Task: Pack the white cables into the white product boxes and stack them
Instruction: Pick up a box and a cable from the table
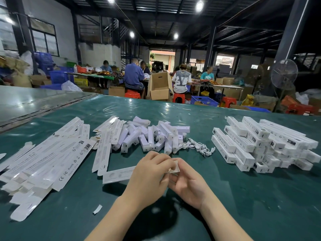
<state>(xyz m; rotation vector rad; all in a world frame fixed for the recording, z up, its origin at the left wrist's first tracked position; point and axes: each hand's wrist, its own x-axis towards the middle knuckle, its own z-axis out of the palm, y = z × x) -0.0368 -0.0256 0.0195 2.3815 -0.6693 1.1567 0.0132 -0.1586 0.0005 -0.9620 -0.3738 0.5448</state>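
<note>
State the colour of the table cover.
The cover is dark green, seen in the head view.

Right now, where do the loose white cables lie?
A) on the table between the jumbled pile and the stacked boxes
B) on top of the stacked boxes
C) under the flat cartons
A: the cables lie on the table, between the jumbled pile and the stacked boxes.

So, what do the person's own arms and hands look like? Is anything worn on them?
Both arms are bare as far as the picture shows: no sleeve appears on the left forearm or the right forearm. The left hand and the right hand have no gloves. No watch, bracelet or ring is visible.
</note>
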